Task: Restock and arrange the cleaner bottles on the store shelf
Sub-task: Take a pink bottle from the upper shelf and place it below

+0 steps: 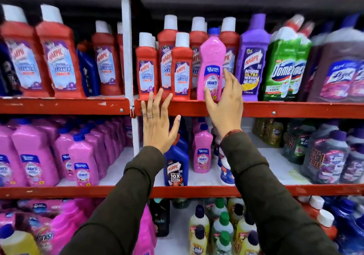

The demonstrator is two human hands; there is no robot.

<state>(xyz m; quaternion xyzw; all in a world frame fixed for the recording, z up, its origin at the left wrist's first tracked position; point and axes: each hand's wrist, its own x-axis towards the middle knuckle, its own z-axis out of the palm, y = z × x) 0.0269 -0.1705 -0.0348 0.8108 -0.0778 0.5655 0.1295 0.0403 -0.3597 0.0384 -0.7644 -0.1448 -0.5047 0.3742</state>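
The upper shelf rail (275,109) carries the working row. At the far left stand large red Harpic bottles (57,57), then a white upright post (128,57) divides the bays. Right of the post stand two small red Harpic bottles (146,69), with taller red ones behind.

The left hand (157,124) is raised below and just in front of these small red bottles. Its fingers are spread wide and it holds nothing; the fingertips reach the shelf rail level.

Next right stands the pink Shakti bottle (211,67), upright at the shelf's near edge, long axis vertical, among the red bottles. More pink Shakti bottles (82,162) fill the shelf below at left, so this one appears misplaced.

The right hand (224,105) is at the pink bottle's lower right. It is open; the thumb lies across the lower label and the fingers extend along the right side. Whether it presses the bottle cannot be told. This hand is the nearer one; the bottle lies directly ahead of it, up and slightly left.

Further right stand a purple Harpic bottle (253,61) and green Domex bottles (283,67).
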